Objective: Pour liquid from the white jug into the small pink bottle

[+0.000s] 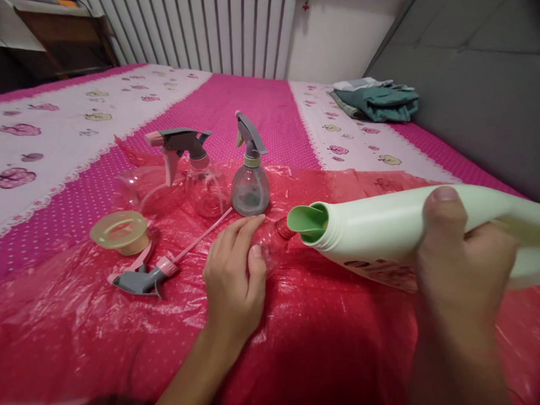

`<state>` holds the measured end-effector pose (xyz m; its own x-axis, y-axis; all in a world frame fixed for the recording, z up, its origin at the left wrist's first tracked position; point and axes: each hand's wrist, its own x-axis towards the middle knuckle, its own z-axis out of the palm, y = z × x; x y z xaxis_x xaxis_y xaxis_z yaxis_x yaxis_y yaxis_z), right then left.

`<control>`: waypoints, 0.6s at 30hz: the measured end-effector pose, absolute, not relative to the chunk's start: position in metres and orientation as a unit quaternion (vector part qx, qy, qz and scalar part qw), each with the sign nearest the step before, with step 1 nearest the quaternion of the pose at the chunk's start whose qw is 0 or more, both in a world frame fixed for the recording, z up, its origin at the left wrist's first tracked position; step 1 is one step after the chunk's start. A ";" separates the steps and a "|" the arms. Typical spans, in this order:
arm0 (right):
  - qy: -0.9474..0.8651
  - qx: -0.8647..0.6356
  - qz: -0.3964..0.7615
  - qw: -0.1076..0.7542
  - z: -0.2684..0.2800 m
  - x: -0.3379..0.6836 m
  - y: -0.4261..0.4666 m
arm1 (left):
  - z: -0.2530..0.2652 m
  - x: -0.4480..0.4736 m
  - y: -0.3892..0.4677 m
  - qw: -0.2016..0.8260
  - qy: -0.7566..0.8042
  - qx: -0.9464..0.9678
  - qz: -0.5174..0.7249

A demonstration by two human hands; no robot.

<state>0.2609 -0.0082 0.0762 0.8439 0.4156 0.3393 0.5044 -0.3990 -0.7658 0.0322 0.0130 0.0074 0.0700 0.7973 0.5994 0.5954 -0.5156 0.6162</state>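
1. Pale-green jug (pixel 378 227), likely heavy, tilts near the red sheet's (pixel 330 343) right edge; right hand (pixel 460 248) clenches it beside the handle (pixel 525 206), its surest hold.
2. Left hand (pixel 234 264) curls around a clear bottle (pixel 274 247) inside the far edge.

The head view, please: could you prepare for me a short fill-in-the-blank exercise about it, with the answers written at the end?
1. The pale green bottle is held in the person's ____ hand.
2. The spout in the mouth of that bottle is coloured ____.
3. The detached spray head, lying on the red plastic sheet, is grey and ____.
4. Beyond the bed stands a white, ribbed ____.

Missing words: right; green; pink; radiator.
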 end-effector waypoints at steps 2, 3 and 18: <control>-0.273 -0.838 -0.046 0.471 0.076 0.261 -0.008 | 0.007 0.032 0.013 0.104 0.481 0.724 0.483; -0.271 -0.839 -0.045 0.470 0.076 0.261 -0.008 | 0.007 0.032 0.013 0.103 0.481 0.725 0.483; -0.279 -0.832 -0.051 0.477 0.075 0.262 -0.008 | 0.007 0.032 0.013 0.102 0.478 0.726 0.484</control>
